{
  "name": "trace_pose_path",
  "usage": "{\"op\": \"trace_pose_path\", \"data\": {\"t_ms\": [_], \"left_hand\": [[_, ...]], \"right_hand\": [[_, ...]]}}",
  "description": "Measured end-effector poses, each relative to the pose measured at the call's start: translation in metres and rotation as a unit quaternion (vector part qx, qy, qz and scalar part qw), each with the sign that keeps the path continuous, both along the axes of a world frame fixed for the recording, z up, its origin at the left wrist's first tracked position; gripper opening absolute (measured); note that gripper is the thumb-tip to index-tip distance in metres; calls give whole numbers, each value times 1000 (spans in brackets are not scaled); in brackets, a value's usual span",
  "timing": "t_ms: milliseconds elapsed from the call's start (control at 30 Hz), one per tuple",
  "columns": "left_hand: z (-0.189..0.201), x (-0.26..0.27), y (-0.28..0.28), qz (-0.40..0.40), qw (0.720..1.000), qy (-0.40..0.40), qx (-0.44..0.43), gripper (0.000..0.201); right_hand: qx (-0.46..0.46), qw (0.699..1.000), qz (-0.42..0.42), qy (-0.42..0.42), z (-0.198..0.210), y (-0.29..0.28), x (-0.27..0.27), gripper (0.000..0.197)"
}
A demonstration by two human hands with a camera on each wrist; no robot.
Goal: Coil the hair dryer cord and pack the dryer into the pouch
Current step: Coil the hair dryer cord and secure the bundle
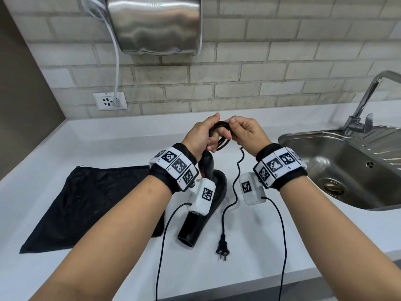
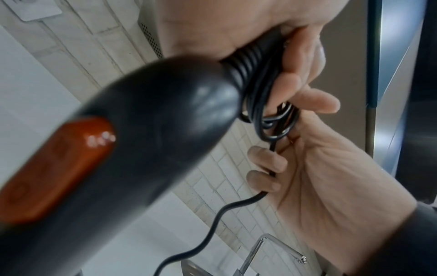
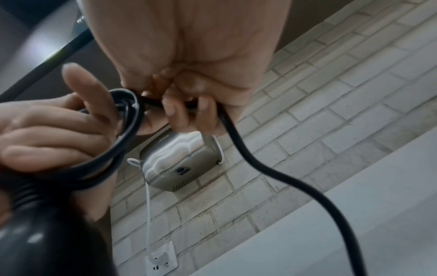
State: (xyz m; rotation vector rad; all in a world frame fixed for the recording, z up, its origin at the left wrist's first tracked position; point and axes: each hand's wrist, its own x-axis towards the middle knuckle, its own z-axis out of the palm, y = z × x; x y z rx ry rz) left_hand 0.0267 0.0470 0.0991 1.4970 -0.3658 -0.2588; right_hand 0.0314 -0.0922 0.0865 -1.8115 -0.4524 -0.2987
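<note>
A black hair dryer (image 1: 217,187) hangs handle-up from my left hand (image 1: 201,135), its nozzle (image 1: 188,237) down by the white counter. Its orange switch (image 2: 54,168) faces the left wrist view. Several loops of the black cord (image 1: 219,135) are wound round my left fingers (image 2: 307,100), beside the ribbed cord collar (image 2: 246,61). My right hand (image 1: 245,131) pinches the cord (image 3: 184,104) right at the coil (image 3: 127,130). The loose cord (image 1: 236,185) trails down to the plug (image 1: 222,249) on the counter. The black pouch (image 1: 91,203) lies flat to the left.
A steel sink (image 1: 303,135) with a faucet (image 1: 364,105) sits at the right. A metal hand dryer (image 1: 156,25) hangs on the brick wall, its white cable running to a socket (image 1: 109,101). Thin black camera cables (image 1: 162,246) hang from both wrists.
</note>
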Motion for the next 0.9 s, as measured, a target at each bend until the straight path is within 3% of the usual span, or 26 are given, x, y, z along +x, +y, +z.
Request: {"op": "trace_pose_path", "data": {"t_ms": [100, 233, 333, 467, 733, 833, 900], "left_hand": [[0, -1, 1, 36, 999, -6, -15, 52], [-6, -2, 2, 55, 996, -14, -67, 42], [-17, -2, 4, 79, 991, -60, -92, 23], [-23, -5, 3, 117, 983, -100, -102, 13], [-18, -8, -4, 170, 973, -95, -122, 26], [-23, -6, -7, 177, 972, -112, -104, 28], [-24, -6, -7, 182, 972, -118, -93, 30]], "right_hand": [[27, 999, 8, 19, -5, -1, -8, 23], [19, 998, -56, -22, -4, 4, -13, 24], [37, 994, -89, -54, -6, 6, -12, 20], [39, 990, -124, -59, -11, 10, -11, 17], [34, 988, -138, -67, -13, 18, -20, 19], [4, 991, -126, -51, -14, 13, -26, 20], [-51, 983, -161, -66, -16, 6, -31, 22]]}}
